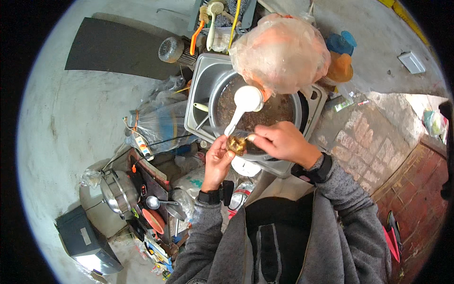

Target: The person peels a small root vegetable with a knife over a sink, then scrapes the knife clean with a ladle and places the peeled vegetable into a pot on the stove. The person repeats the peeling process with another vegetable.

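My left hand [219,158] holds a small brown and yellowish lump [236,144], whose kind I cannot tell, between thumb and fingers. Just right of it, my right hand [278,141] has thumb and index finger pinched at the lump's edge; whether anything small is between them is unclear. Both hands are over the near rim of a large round metal pan [299,106] of brownish liquid, set in a metal sink [207,64]. A white round-headed tool with a handle [247,100] extends from beside my left fingers over the pan; what supports it is hidden.
A bulky, clouded plastic bag [282,53] overhangs the pan's far side. Brushes [214,21] stand in a crate behind the sink. At the left are bagged items [156,124], a lidded steel pot [117,193] and a ladle [153,202]. A plastic bottle [241,195] lies near my body.
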Motion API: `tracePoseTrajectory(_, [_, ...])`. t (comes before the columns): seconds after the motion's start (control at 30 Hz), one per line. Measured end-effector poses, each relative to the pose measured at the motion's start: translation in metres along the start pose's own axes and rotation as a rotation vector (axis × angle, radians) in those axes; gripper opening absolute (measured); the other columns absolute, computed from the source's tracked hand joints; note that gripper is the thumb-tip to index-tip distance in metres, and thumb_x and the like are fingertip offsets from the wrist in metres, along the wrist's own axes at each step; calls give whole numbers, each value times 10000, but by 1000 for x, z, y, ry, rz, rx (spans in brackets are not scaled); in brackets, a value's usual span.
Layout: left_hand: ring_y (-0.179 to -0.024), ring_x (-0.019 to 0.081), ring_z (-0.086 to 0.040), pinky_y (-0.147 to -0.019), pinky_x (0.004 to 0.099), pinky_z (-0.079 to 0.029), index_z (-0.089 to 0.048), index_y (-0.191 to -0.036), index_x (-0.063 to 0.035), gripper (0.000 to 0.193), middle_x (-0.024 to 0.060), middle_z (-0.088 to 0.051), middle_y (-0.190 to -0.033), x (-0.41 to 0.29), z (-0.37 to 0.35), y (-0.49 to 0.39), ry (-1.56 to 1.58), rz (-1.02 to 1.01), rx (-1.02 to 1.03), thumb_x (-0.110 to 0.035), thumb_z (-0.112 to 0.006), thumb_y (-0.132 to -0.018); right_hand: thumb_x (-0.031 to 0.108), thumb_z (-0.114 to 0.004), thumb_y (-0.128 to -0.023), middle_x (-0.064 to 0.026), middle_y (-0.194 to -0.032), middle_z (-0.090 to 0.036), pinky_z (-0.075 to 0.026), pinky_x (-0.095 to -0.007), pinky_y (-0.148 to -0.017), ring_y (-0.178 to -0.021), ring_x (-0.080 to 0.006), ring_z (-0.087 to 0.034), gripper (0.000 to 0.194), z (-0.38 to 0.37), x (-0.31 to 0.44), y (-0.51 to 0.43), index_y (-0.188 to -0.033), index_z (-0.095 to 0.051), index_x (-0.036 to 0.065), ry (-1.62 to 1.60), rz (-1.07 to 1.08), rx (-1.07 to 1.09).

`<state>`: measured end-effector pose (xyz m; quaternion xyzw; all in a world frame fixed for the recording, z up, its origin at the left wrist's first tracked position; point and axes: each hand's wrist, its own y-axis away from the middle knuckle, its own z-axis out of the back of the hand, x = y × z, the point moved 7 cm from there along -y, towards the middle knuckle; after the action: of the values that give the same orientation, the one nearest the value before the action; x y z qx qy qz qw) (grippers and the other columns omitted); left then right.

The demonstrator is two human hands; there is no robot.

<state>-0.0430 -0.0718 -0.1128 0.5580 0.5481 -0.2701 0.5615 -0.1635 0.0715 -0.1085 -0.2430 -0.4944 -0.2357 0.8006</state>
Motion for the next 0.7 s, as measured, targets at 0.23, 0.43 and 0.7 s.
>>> tracePoseTrajectory(0.23, [-948,249,-606,-843,370,-481,-399,-1349,-8,575,172,-596,-1162,-2,-4,-5,141,-39,8,-365,-573,-933,303,-557,-910,-174,-583,-557,-433,-475,-496,-561,-380,-579,308,4,-15,3,-710,-564,69,-73,-254,-54])
tracePoseTrajectory(0.43, [-876,196,-564,-781,345,-460,-410,-1306,-41,494,98,-583,-1074,17,-8,-8,257,89,-35,-402,-481,-975,281,-543,-914,-182,-584,-561,-442,-492,-511,-565,-383,-584,264,-13,2,5,-764,-560,64,-161,-143,-78])
tracePoseTrajectory(0.7, [-907,161,-648,-727,294,-585,-510,-1209,-21,301,75,-633,-1058,19,-10,-8,120,134,-58,-192,-547,-964,304,-564,-898,-179,-546,-553,-459,-481,-483,-546,-370,-597,277,-18,4,9,-738,-571,78,42,-72,-137])
